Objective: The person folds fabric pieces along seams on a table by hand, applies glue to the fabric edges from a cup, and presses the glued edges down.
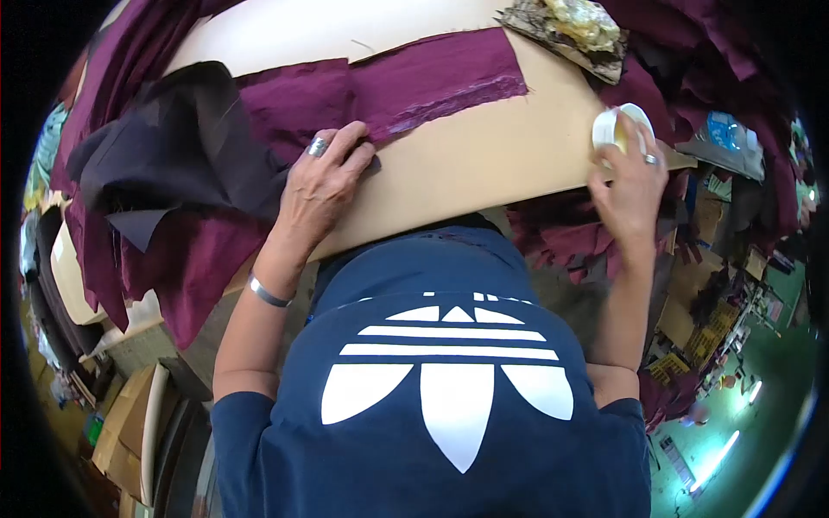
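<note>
My left hand [324,177] rests at the near edge of a long maroon fabric strip [440,78], its fingers bent and pressed together. A small dark bit shows beside its fingertips, but what they grip is hidden. Next to that wrist lies a bunched dark cloth [173,147], partly over the maroon fabric. My right hand [629,177] is at the right end of the board, with its fingers wrapped round a small white round tub [606,129] that looks yellowish inside. The hand is slightly blurred and covers part of the tub.
The pale tan board [475,160] stretches across in front of me. A crumpled clear-yellow bundle [579,30] sits at its far right. Maroon scraps [570,229] hang below the board. A plastic bag [730,142] lies at right, and cardboard boxes [129,423] stand lower left.
</note>
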Demonstrator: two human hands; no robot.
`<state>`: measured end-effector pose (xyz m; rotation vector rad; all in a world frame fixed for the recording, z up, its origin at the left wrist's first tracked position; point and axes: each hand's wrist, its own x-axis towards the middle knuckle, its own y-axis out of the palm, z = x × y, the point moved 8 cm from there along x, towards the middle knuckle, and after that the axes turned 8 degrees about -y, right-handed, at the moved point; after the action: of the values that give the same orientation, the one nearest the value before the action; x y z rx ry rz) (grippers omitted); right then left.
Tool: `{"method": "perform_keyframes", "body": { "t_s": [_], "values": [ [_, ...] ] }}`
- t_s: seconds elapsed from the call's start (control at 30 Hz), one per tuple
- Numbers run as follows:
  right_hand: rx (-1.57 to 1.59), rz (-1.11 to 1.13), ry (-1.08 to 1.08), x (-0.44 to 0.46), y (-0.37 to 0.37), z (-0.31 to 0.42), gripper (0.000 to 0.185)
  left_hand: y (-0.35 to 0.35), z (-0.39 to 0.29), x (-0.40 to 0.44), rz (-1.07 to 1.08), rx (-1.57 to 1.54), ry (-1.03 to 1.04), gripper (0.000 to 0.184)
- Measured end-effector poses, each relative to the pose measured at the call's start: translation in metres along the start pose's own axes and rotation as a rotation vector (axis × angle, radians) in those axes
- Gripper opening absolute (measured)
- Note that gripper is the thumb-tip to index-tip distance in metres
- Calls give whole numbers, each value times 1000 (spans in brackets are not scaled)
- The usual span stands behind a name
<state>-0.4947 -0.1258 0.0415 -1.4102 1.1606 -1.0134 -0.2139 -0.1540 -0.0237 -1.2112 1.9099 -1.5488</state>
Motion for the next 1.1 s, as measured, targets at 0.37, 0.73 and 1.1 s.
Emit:
{"method": "perform_keyframes", "body": {
  "t_s": [0.37, 0.73, 1.1],
  "values": [
    [488, 25, -240, 57, 55, 171, 52, -3, 1, -1, 4, -19, 9, 22],
    [-13, -166, -403, 55, 46, 177, 44, -7, 3, -6, -49, -32, 0, 17],
    [245, -62, -453, 57, 52, 204, 43, -3, 4, -9, -44, -66, -12, 19]
  ]
}}
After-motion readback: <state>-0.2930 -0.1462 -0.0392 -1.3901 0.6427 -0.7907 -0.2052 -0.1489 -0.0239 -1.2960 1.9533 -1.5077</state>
